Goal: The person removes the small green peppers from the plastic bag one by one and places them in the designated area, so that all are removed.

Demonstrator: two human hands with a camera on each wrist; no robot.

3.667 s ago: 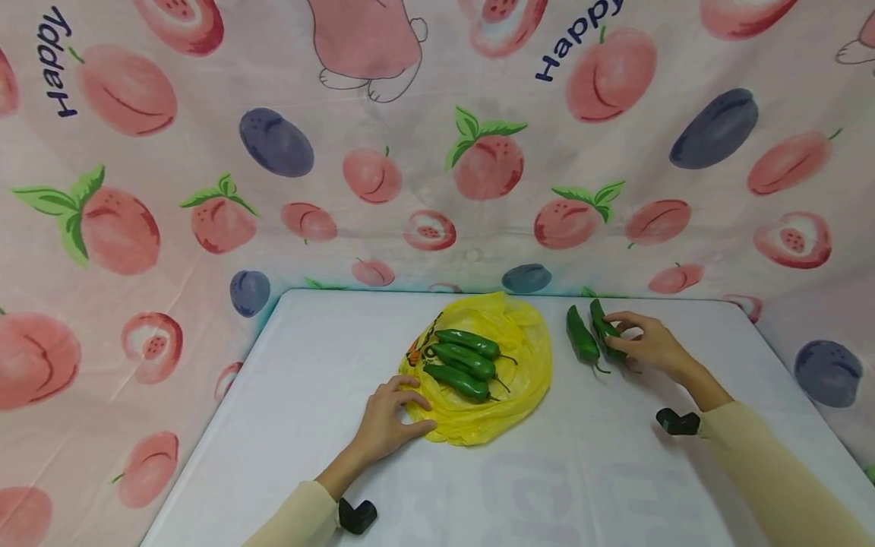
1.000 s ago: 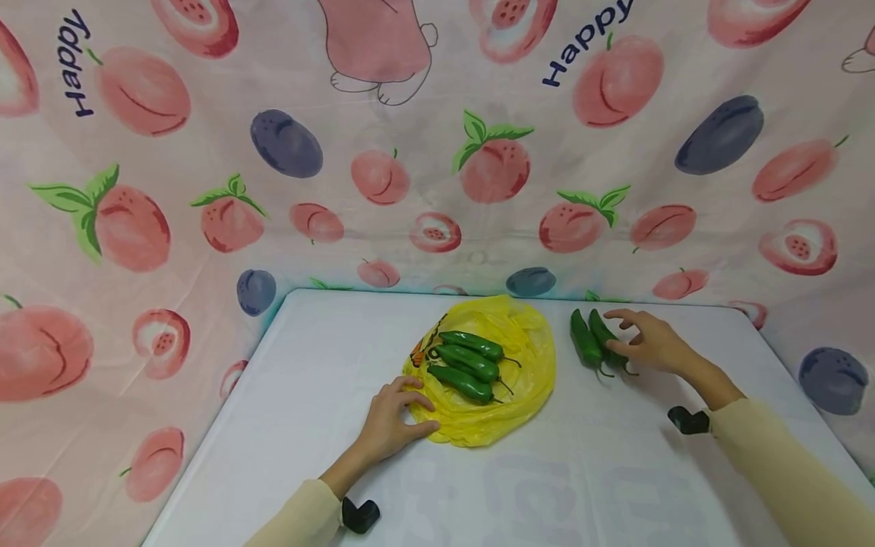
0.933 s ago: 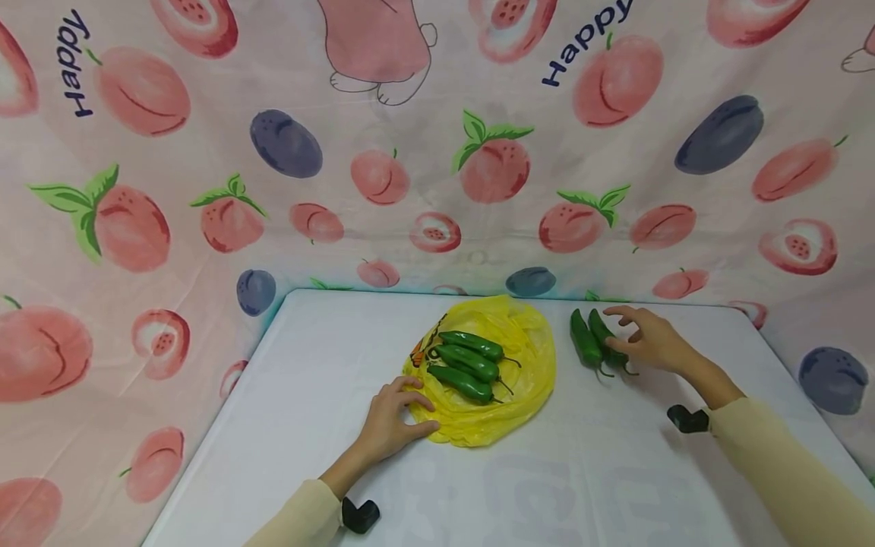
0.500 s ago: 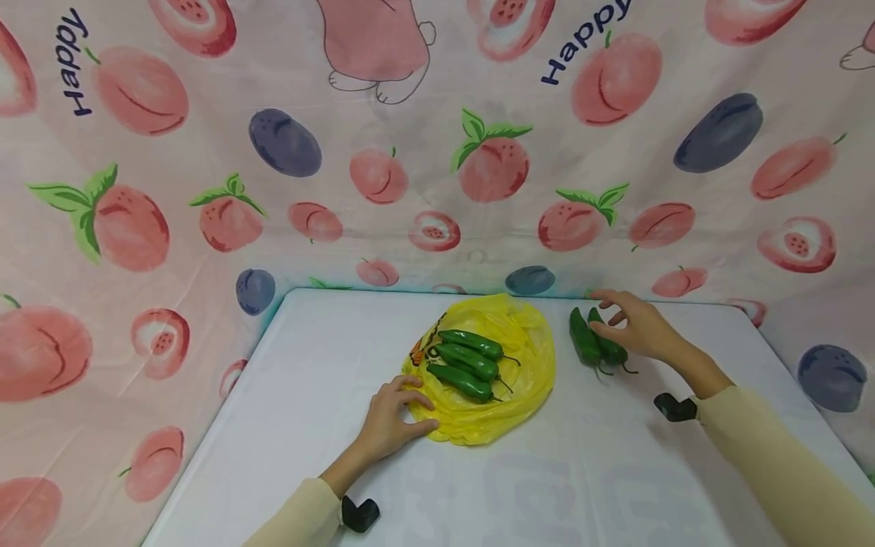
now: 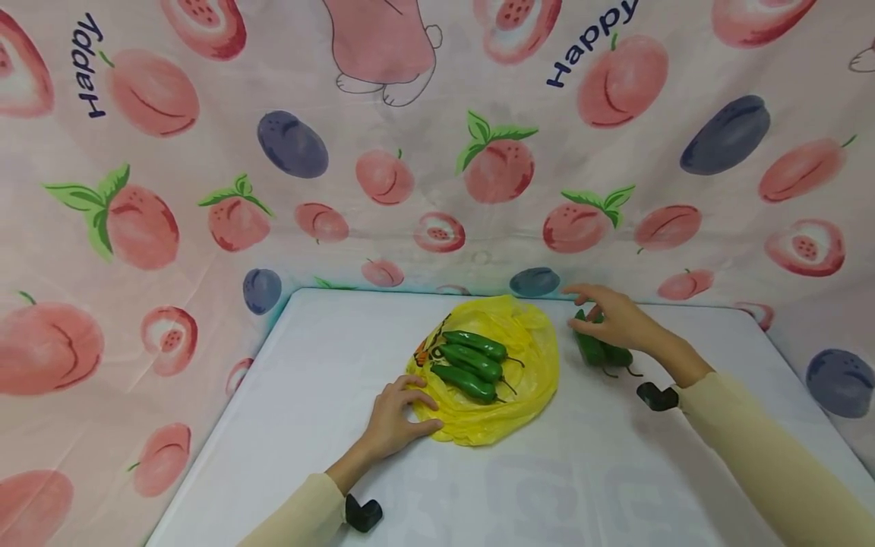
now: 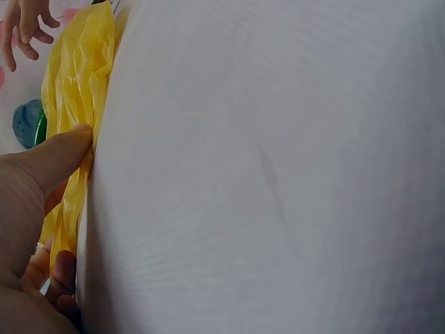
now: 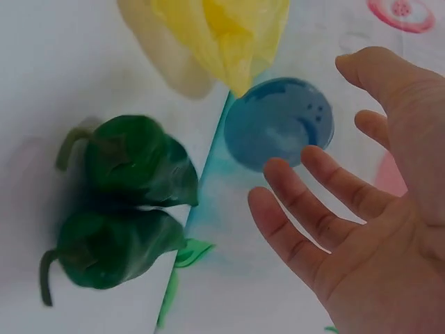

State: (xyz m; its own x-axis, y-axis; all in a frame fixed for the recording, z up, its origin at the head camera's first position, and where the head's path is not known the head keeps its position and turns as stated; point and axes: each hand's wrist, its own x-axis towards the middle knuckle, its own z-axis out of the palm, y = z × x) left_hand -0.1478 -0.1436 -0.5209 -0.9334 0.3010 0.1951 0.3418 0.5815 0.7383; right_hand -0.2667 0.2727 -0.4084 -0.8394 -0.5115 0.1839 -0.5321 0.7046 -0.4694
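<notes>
A yellow plastic bag (image 5: 526,403) lies on the table with three green chili peppers (image 5: 472,361) on it, side by side. My left hand (image 5: 393,418) holds the bag's near left edge, thumb and bent fingers against the plastic. In the left wrist view the thumb (image 6: 62,156) presses on the crinkled yellow film (image 6: 80,76). To the right of the bag lie two more green peppers (image 7: 132,160), next to each other. Over them hovers my right hand (image 5: 618,319), fingers spread and nothing held; the right wrist view shows the palm and fingers apart from the peppers.
The white table (image 5: 328,357) runs back to a hanging cloth (image 5: 383,251) printed with peaches and plums. Black wrist devices (image 5: 364,513) sit below both wrists.
My right hand has let go of the right-hand pepper, which now lies close against the other, and moved left and up over the pair. The left hand has stayed at the bag.
</notes>
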